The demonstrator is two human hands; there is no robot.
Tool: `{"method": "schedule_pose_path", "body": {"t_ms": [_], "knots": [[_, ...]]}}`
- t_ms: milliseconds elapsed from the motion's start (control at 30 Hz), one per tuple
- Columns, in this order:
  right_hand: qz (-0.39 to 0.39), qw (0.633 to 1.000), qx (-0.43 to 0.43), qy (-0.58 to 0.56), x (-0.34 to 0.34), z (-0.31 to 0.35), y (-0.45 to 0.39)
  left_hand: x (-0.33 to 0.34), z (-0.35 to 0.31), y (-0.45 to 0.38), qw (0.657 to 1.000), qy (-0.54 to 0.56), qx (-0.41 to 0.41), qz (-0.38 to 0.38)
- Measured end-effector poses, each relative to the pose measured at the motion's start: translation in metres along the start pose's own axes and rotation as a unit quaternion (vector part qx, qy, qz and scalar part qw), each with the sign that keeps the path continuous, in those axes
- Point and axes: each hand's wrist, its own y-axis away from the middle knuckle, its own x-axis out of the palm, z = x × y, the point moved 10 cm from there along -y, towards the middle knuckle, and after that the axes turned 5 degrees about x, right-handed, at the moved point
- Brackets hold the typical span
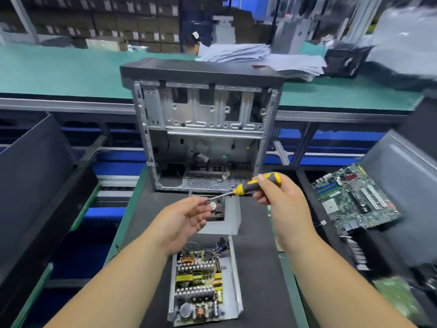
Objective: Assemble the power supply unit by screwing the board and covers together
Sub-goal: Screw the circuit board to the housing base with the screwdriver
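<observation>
Board point(201, 285) sits uncovered in its tray, cover point(230, 217) apart; right hand point(281, 192) grips screwdriver point(250, 187), left hand point(186, 218) pinches its tip, seemingly seating 1 screw.

The scene is bright and evenly lit, with soft, weak shadows under the hands point(236, 209) on the dark counter point(255, 256). Wide-angle distortion bends the edges: rails and shelves curve outward at both sides. The top right corner smears into pale blur, and the far boxes point(106, 22) look soft and blotchy. The middle is sharper; the bare metal case point(203, 129) carries mild sheen, and the board point(198, 287) shows clear detail.
</observation>
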Motion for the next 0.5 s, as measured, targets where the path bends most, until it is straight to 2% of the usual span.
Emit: {"method": "schedule_pose_path", "body": {"t_ms": [133, 500], "knots": [[-0.014, 1.0, 0.018, -0.012, -0.034, -0.002, 0.008, 0.036, 0.014, 0.008, 0.999, -0.011, -0.018, 0.028], [-0.043, 0.998, -0.016, -0.033, -0.106, 0.013, 0.036, 0.098, 0.045, 0.028, 0.999, -0.025, -0.017, 0.038]]}}
